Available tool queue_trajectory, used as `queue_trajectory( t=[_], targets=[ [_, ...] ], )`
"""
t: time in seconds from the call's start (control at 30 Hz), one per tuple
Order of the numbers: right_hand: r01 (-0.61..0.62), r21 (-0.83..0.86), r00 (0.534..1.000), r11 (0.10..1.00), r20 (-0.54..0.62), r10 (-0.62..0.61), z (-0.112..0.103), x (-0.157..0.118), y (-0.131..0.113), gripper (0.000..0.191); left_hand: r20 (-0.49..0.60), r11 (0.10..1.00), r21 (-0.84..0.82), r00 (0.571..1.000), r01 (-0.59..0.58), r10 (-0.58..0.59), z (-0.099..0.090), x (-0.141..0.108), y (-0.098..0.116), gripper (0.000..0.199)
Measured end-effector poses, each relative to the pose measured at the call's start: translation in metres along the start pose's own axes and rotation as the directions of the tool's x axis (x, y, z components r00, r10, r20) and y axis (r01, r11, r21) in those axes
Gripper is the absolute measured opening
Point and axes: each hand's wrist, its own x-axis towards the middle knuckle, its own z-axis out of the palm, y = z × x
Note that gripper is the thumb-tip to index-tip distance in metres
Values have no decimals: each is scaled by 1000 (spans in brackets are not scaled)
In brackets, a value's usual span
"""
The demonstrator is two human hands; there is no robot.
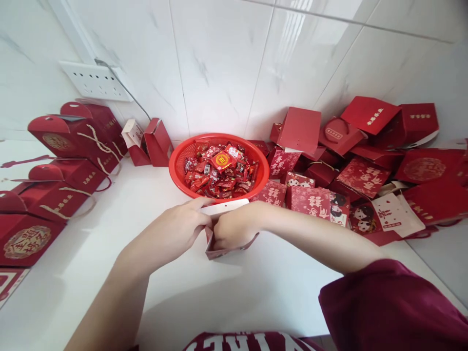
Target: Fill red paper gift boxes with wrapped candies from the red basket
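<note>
In front of me on the white table stands a small red paper gift box (232,253) with its top open and a pale inner flap (228,206) at the back. My left hand (183,224) grips the box's left side, its thumb and fingers at the edge. Down inside the box is my right hand (234,226), its fingertips hidden by the hand itself and the box wall. Just beyond, touching distance from the flap, a red plastic basket (176,168) holds many wrapped candies (219,168), mostly in red wrappers.
Red gift boxes with rope handles (75,183) line the left side. Two small upright boxes (158,141) stand by the tiled wall, below a white power strip (97,80) with a cable. A jumbled pile of red boxes and bags (361,175) covers the right side of the table.
</note>
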Motion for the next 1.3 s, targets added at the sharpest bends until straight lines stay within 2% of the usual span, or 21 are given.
queue_trajectory(
  t=[0.03, 0.07, 0.1, 0.13, 0.17, 0.23, 0.3, 0.33, 0.4, 0.5, 0.57, 0.63, 0.8, 0.83, 0.9, 1.0, 1.03, 1.13, 1.2, 1.27, 1.3],
  targets=[
    [2, 14, 1000, 1000, 8, -3, -7, -16, 0, 35, -1, 1000, 9, 1000, -2, 2, -1, 0, 0, 36],
    [15, 61, 999, 998, -49, -12, -13, -33, 2, 40, 8, 1000, 15, 1000, -3, 2, -1, 0, 0, 36],
    [12, 104, 985, 994, -173, 6, -19, -49, 4, 40, 23, 1000, 21, 1000, 1, -2, -2, 1, 1, 35],
    [6, 138, 943, 990, -330, 40, -25, -65, 8, 37, 36, 1000, 26, 999, 8, -9, -2, 2, 2, 35],
    [-22, 155, 889, 988, -450, 91, -29, -78, 14, 36, 43, 1000, 27, 999, 13, -14, -1, 4, 2, 34],
    [-184, 178, 737, 967, -626, 255, -34, -92, 31, 36, 36, 1000, 16, 999, 8, -8, 0, 7, 3, 37],
    [-415, 201, 590, 887, -683, 431, -33, -91, 52, 37, 21, 999, -27, 999, -25, 25, 2, 10, 2, 42],
    [-523, 206, 541, 827, -670, 509, -32, -85, 63, 37, 19, 997, -58, 999, -46, 47, 2, 11, 1, 43],
    [-665, 185, 518, 723, -583, 626, -27, -68, 83, 35, 20, 990, -120, 997, -75, 78, 2, 11, 0, 42],
    [-702, 144, 573, 697, -468, 673, -19, -37, 109, 29, 34, 985, -161, 997, -69, 75, -1, 9, 0, 37],
    [-670, 115, 627, 734, -442, 642, -15, -18, 122, 25, 57, 989, -147, 998, -33, 42, -2, 9, 1, 35],
    [-616, 80, 685, 783, -437, 583, -12, -2, 133, 31, 88, 992, -128, 996, 5, 7, -3, 9, 3, 34],
    [-464, 25, 803, 886, -411, 432, -8, 29, 154, 80, 123, 989, -148, 992, 25, -6, -3, 8, 3, 33],
    [-446, 26, 811, 895, -411, 417, -9, 32, 157, 81, 126, 987, -162, 992, 4, 17, -3, 7, 3, 33],
    [-428, 41, 807, 903, -433, 402, -10, 33, 160, 65, 142, 979, -196, 987, -52, 81, -4, 5, 3, 31],
    [-448, 89, 732, 889, -535, 422, -11, 25, 158, 27, 156, 970, -222, 978, -99, 135, -4, 4, 2, 27],
    [-463, 110, 690, 880, -579, 435, -9, 19, 154, 24, 155, 970, -222, 979, -99, 135, -3, 4, 1, 26],
    [-463, 193, 551, 865, -702, 452, 0, 1, 137, 38, 144, 974, -207, 982, -90, 121, -1, 8, -2, 29],
    [-277, 336, 451, 900, -782, 431, 10, -12, 121, 41, 68, 981, -174, 992, -91, 104, 1, 12, -4, 32],
    [74, 475, 369, 877, -830, 418, 21, -24, 103, 38, -98, 986, -153, 994, -68, 53, 3, 16, -4, 30],
    [247, 516, 353, 820, -836, 420, 27, -28, 93, 35, -202, 985, -164, 979, -55, 21, 3, 18, -3, 27]
  ],
)
